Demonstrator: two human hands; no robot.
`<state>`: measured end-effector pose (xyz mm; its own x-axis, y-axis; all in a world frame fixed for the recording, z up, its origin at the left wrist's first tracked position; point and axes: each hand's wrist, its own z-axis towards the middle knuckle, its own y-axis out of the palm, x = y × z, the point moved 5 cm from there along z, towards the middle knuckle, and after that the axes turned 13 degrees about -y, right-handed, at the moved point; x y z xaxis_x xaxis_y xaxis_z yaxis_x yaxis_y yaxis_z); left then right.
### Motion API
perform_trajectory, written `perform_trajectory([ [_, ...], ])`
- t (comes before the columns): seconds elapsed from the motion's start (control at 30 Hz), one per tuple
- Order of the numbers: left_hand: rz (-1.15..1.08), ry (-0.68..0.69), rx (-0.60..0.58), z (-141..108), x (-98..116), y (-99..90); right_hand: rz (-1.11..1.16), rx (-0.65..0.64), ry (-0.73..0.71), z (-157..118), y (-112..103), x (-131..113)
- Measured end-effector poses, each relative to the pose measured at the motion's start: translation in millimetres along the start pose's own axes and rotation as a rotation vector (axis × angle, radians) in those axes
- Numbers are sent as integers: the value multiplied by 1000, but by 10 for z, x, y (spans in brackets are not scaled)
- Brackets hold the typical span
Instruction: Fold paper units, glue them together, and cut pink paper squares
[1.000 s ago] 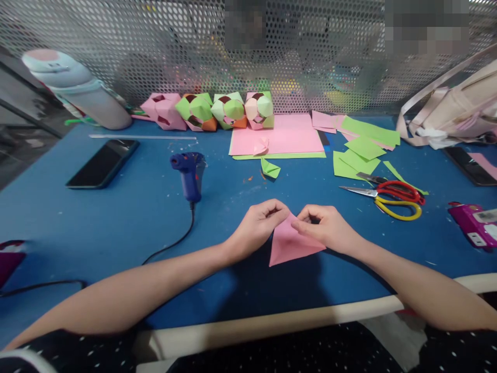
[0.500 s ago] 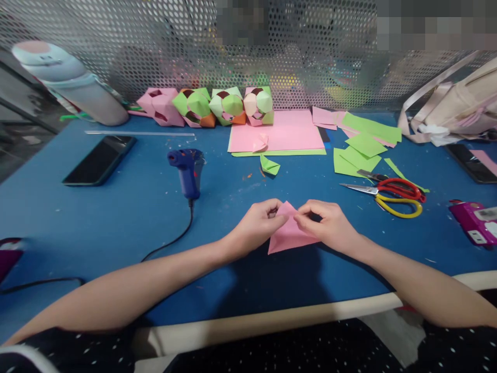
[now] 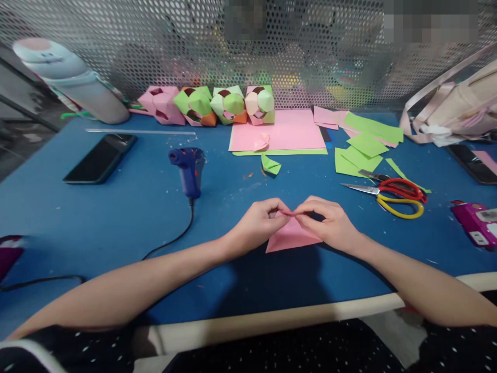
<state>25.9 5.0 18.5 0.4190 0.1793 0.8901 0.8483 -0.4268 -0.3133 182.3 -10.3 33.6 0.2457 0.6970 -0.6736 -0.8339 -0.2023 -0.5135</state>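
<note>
Blue bench (image 3: pixel 97 217) spreads before you. Your left hand (image 3: pixel 261 221) and right hand (image 3: pixel 330 220) meet fingertip to fingertip, each grip closed to a pinch on the pink paper (image 3: pixel 293 237), nearer you and right of the glue gun (image 3: pixel 189 178). You seem mid-fold; the next move likely calls for aligned edges and even pressure. Scissors (image 3: pixel 378 191) lie well right of the glue gun; paper balls (image 3: pixel 200 101) line up beyond it.

We get dim, soft light, a dark shadow (image 3: pixel 272 290) at six o'clock on the flat blue tabletop (image 3: pixel 101 223), stretched edges, grey pixelated blocks (image 3: pixel 430 23) at twelve and two.
</note>
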Motion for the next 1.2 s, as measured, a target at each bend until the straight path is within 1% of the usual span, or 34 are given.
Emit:
perform_trajectory([
  [0.13, -43, 54, -2, -13, 54, -16, 25, -48, -85, 20, -25, -15],
  [0.3, -103, 35, 3, -23, 48, -23, 25, -68, -120, 35, -67, -23],
  [0.47, -156, 1, -54, -16, -7, -38, -31, -105, -152, 16, -73, -37],
  [0.63, -213, -42, -122, -15, -20, -32, -131, -139, -243, -34, -62, -35],
  [0.73, -160, -74, -93, -12, -22, -15, -192, -174, -321, -56, -32, -46],
  [0.83, -88, -44, -39, -7, -12, -15, -215, -183, -357, -51, -7, -67],
  [0.97, -17, 7, 8, -3, -11, -29, -143, -175, -317, -30, 10, -93],
  [1.07, 28, 43, 36, -10, -14, -34, -90, -163, -190, -23, 15, -58],
  [1.13, 60, 65, 60, -17, -15, -35, -116, -173, -88, -26, 26, -10],
  [1.2, 98, 80, 80, -23, -15, -33, -164, -196, -30, -29, 41, 24],
])
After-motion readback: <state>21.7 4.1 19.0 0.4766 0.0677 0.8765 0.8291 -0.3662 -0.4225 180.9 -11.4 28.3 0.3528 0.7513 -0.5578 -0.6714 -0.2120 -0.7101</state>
